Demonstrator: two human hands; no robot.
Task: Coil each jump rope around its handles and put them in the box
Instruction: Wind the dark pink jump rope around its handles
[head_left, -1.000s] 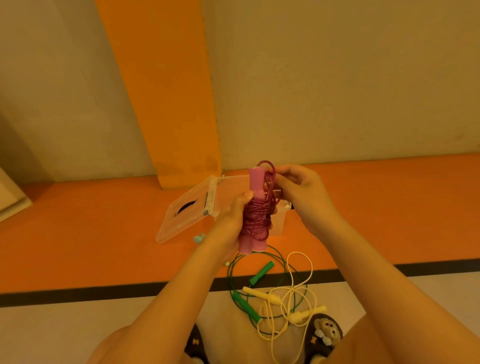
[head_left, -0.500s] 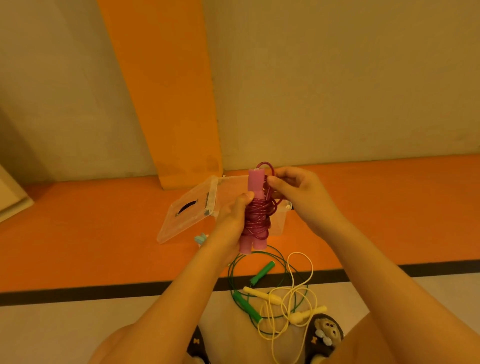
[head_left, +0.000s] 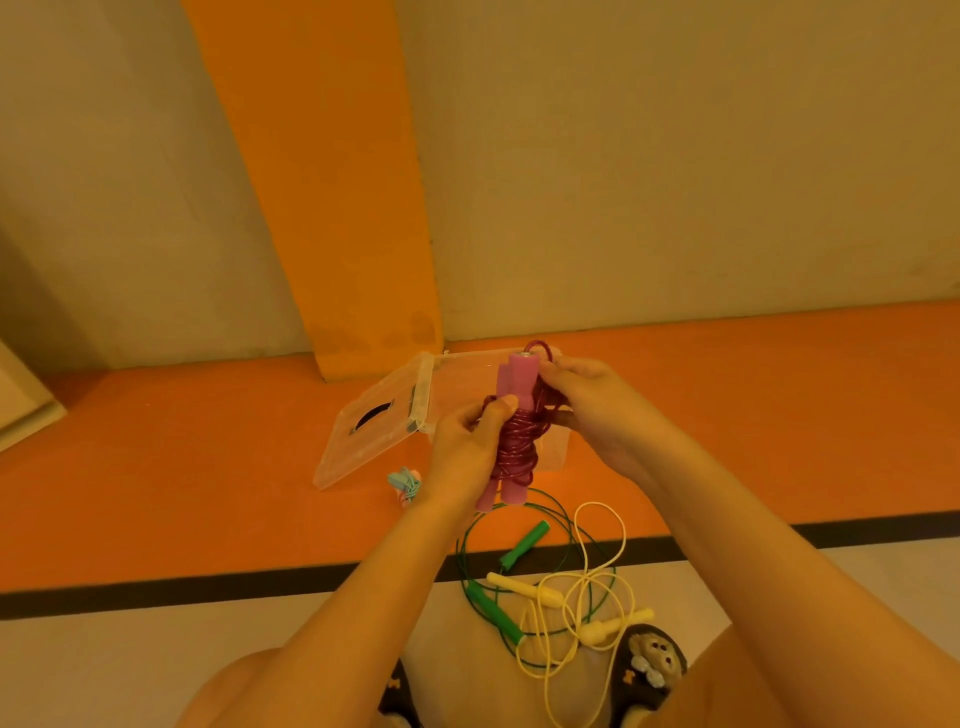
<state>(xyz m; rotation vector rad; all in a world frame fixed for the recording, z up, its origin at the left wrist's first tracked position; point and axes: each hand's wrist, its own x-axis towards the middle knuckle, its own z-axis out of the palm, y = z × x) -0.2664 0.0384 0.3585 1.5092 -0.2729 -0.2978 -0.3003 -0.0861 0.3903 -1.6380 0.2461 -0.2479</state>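
The pink jump rope (head_left: 514, 441), cord wound round its 2 upright handles, is held in front of the open clear box (head_left: 557, 453), whose lid (head_left: 363, 441) lies at 9 o'clock. A loose green jump rope (head_left: 501, 618) and yellow jump rope (head_left: 524, 587) tangle on the floor (head_left: 208, 467) at 6 o'clock, with a small blue coiled rope (head_left: 405, 480) at 8 o'clock. The left hand (head_left: 462, 452) grips the bundle from 9 o'clock, and the right hand (head_left: 597, 410), at 3 o'clock, pinches its cord.
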